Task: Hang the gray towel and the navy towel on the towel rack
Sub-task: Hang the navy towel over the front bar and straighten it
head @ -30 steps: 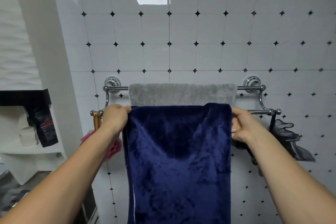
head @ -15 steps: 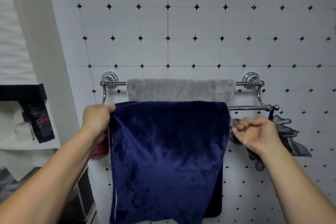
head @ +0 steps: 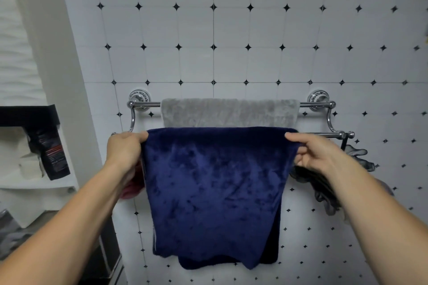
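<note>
A chrome double-bar towel rack [head: 328, 118] is fixed to the tiled wall. The gray towel [head: 229, 112] hangs over its rear upper bar. The navy towel [head: 215, 192] is draped over the front lower bar, which it hides, and both layers hang down unevenly at the bottom. My left hand [head: 125, 149] pinches the navy towel's top left corner. My right hand [head: 312, 154] pinches its top right corner, thumb on top.
A dark gray mesh sponge [head: 324, 183] hangs from the rack's right end behind my right hand. Something pink-red [head: 132, 188] hangs at the left end. A white shelf [head: 34, 183] at left holds a black pouch [head: 52, 152].
My right hand, free half a second ago, has gone back up and taken the navy towel's right corner. The towel's top edge has been pulled wider and flatter along the bar.
</note>
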Demonstrator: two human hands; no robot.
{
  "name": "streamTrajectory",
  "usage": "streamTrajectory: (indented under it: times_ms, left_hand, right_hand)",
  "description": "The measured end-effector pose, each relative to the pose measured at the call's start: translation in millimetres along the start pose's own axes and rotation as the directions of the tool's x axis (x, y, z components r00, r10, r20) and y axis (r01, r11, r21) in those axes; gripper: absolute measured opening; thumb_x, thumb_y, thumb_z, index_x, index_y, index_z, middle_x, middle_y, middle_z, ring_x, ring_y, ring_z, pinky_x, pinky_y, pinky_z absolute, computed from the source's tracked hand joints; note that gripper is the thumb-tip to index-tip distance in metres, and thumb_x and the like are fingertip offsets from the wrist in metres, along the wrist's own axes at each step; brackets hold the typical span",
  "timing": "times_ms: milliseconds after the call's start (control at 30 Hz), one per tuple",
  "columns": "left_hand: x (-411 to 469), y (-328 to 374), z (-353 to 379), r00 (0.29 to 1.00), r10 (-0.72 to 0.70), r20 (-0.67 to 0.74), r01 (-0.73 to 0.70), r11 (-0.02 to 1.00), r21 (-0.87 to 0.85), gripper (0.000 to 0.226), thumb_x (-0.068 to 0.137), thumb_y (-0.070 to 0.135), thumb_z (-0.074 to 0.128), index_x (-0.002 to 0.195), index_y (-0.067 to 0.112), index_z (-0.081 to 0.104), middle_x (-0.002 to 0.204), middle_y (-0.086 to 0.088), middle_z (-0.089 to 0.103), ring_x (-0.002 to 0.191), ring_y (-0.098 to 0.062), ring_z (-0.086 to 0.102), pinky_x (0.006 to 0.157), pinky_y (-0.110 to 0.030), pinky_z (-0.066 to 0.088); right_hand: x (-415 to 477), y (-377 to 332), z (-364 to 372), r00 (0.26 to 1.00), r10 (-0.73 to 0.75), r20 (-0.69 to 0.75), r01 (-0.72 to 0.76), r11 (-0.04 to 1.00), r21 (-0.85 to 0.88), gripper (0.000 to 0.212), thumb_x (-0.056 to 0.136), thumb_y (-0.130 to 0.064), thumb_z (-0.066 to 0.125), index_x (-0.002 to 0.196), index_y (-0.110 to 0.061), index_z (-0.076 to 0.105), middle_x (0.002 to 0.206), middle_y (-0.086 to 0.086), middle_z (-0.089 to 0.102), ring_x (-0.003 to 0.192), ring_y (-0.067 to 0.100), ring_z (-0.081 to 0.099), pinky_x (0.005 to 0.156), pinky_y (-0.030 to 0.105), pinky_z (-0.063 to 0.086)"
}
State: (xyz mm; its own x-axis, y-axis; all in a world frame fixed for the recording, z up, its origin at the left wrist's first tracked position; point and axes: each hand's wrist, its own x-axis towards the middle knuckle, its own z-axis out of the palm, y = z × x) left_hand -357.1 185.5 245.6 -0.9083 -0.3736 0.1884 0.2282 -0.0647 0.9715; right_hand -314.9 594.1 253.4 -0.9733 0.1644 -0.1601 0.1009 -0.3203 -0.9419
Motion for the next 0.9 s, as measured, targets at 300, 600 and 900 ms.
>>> streamTrajectory:
  times_ms: [300,600,900]
  left_hand:
    - [-6,-32,10,0.995,0.013,0.103,-0.024,0.994,0.110,0.037,0.083,0.031,0.071,0.057,0.018,0.048,0.057,-0.002,0.052,0.057,-0.020,0.049,0.056,-0.029,0.045]
    - [14,-5,15,0.953,0.286,-0.097,-0.216,0.870,0.442,0.052,0.084,0.036,0.064,0.045,0.016,0.035,0.048,-0.003,0.035,0.051,-0.024,0.031,0.058,-0.032,0.033]
    - [16,-23,24,0.997,0.062,0.046,-0.071,0.967,0.243,0.048,0.082,0.034,0.069,0.080,-0.014,0.064,0.073,-0.021,0.070,0.069,-0.036,0.069,0.080,-0.055,0.058]
  right_hand:
    - [-10,15,-25,0.981,-0.078,-0.178,0.002,0.919,-0.393,0.023,0.083,-0.046,0.067,0.093,-0.025,0.069,0.090,-0.007,0.073,0.082,0.010,0.063,0.063,0.027,0.037]
    - [1,12,15,0.979,-0.159,-0.127,0.128,0.966,-0.224,0.018,0.078,-0.006,0.075,0.095,-0.008,0.069,0.072,0.005,0.076,0.061,0.017,0.071,0.063,0.032,0.056]
    - [2,-5,-4,0.998,0.046,-0.045,-0.052,0.988,-0.144,0.008,0.089,-0.008,0.060,0.094,-0.009,0.067,0.071,0.010,0.076,0.060,0.022,0.073,0.056,0.043,0.060]
